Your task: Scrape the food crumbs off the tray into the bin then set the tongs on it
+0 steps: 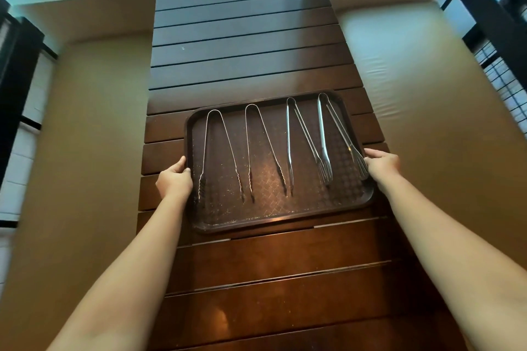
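While both hands hold the tray, the scene reads as follows.

Tray: a dark brown rectangular tray lies flat on a dark slatted wooden table, its long side running left to right, pale specks of crumbs scattered over its patterned floor.

Left hand: the left hand grips the tray's left rim about midway along that edge, thumb on top of the lip, fingers curled under and out of sight.

Right hand: the right hand holds the right rim near its middle, fingers bent over the edge, just beside the rightmost tongs' tips.

Tongs: four pairs of metal tongs lie side by side on the tray between the two hands, hinges at the far side, tips toward the near side.
- leftmost tongs: a plain wire loop with wavy tips, close to the left hand
- second tongs: same kind, arms spread apart
- third tongs: slimmer, fork-like tips
- rightmost tongs: broader, pronged tips, arms spread

Surroundings: tan cushioned benches flank the table on the left and right.
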The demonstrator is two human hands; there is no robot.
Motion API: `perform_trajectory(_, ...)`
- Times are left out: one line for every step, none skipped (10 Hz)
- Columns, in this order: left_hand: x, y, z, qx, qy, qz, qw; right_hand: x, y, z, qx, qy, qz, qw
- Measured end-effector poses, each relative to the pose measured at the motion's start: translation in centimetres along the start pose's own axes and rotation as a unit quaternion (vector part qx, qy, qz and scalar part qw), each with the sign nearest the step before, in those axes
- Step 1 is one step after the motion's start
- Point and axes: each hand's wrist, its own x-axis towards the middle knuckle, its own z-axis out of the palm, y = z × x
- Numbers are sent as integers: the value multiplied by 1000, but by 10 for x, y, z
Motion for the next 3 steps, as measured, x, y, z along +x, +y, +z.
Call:
perform_trajectory(3,-5,-1,9,-9,8,1000,8,0,-1,-12,-10,-1,1000)
perform_trajectory(4,2,-1,55,1,42,998,7,-7,-4,-69,12,-24,997)
perform_trajectory(0,40,-1,96,-13,141,985,-8,-37,-1,-145,20,-136,980)
